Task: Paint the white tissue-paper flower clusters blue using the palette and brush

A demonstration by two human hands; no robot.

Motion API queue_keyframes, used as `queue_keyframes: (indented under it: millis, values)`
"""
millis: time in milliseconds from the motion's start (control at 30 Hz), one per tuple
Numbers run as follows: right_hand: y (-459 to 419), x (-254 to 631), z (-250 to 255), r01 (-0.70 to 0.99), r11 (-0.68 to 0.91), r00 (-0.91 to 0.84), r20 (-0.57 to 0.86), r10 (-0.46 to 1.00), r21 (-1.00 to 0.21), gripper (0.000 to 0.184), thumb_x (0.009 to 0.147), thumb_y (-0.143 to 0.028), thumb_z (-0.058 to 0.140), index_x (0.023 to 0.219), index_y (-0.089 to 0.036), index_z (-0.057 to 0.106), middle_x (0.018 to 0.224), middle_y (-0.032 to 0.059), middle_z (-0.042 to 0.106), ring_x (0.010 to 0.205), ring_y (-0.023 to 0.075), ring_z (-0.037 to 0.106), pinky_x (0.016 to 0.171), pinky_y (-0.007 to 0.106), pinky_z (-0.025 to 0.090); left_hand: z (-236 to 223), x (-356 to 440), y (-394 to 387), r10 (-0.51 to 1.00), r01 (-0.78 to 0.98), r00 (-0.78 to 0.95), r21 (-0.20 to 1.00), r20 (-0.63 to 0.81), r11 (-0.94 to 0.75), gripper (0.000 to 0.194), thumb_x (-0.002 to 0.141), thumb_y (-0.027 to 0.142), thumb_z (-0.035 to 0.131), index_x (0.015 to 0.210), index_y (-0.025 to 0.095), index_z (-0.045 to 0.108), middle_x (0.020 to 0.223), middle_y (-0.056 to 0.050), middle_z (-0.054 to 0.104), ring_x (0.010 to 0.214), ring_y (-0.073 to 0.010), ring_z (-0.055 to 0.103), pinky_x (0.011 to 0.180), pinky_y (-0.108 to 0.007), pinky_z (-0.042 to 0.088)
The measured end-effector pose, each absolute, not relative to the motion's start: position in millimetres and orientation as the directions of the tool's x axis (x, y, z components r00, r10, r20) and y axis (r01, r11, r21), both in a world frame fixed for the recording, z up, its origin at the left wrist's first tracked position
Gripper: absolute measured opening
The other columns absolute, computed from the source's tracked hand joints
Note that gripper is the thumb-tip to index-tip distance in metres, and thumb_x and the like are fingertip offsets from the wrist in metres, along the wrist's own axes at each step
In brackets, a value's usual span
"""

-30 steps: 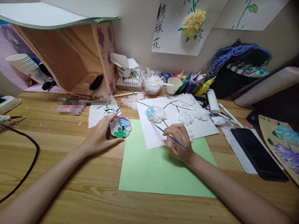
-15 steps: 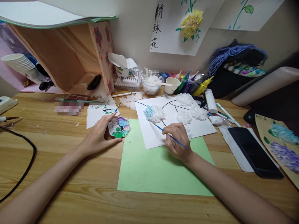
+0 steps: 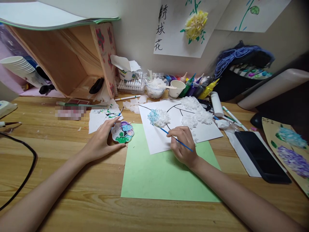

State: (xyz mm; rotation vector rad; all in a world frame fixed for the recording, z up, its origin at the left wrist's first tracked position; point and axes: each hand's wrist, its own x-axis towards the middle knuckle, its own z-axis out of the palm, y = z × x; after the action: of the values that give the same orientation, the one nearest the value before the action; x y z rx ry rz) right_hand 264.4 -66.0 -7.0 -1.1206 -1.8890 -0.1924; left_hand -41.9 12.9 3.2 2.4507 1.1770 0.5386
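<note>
My right hand [image 3: 183, 145] pinches a slim blue paintbrush [image 3: 179, 140]. The brush tip is at the lower edge of a raised paper flower [image 3: 161, 118], blue on its left side and white on its right. That flower is on a white sheet [image 3: 156, 145] with black stem lines and several more white tissue blossoms [image 3: 204, 115]. On the left, the thumb and fingers of my left hand [image 3: 102, 138] curve around the edge of a small paint palette [image 3: 123, 132] with green, blue and purple paint. A second brush [image 3: 120, 111] pokes up beside those fingers; what supports it is hidden.
Green paper [image 3: 166, 180] lies under the white sheet. Paint-smeared paper [image 3: 96, 120] is left of the palette. Behind stand a tissue bowl [image 3: 155, 91], a paper cup [image 3: 177, 88] and paint bottles [image 3: 207, 88]. A phone [image 3: 262, 158] lies right, a black cable [image 3: 32, 158] left.
The brush tip in my right hand has slid a little to the right along the flower's lower edge. My left hand stays at the palette. The whole view has shifted slightly.
</note>
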Motion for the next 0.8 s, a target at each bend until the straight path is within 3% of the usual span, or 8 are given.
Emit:
queue_keyframes:
  millis: [633,800]
  values:
    - [-68.6,265.5,-6.0,0.755,0.598,-0.176,0.797,0.578,-0.267,0.026,0.083,-0.004,0.047,0.097,-0.025,0.054,0.078,0.0024,0.065,0.077,0.0211,0.055,0.070,0.037,0.046,3.3,-41.6,12.3,0.786,0.649,0.586,0.466,0.198,-0.601,0.086,0.080,0.050,0.070,0.149,0.028,0.023,0.144,-0.011,0.046,0.134,-0.0307,0.047,0.111,-0.048,0.041]
    - [-70.5,262.5,-5.9,0.676,0.688,-0.282,0.770,0.572,-0.264,0.029,0.088,-0.006,0.046,0.108,-0.026,0.055,0.091,0.0032,0.072,0.086,0.0200,0.061,0.075,0.036,0.049,3.6,-40.3,9.5,0.761,0.605,0.608,0.487,0.229,-0.630,0.088,0.079,0.045,0.072,0.149,0.029,0.022,0.144,-0.011,0.046,0.135,-0.0295,0.046,0.112,-0.047,0.041]
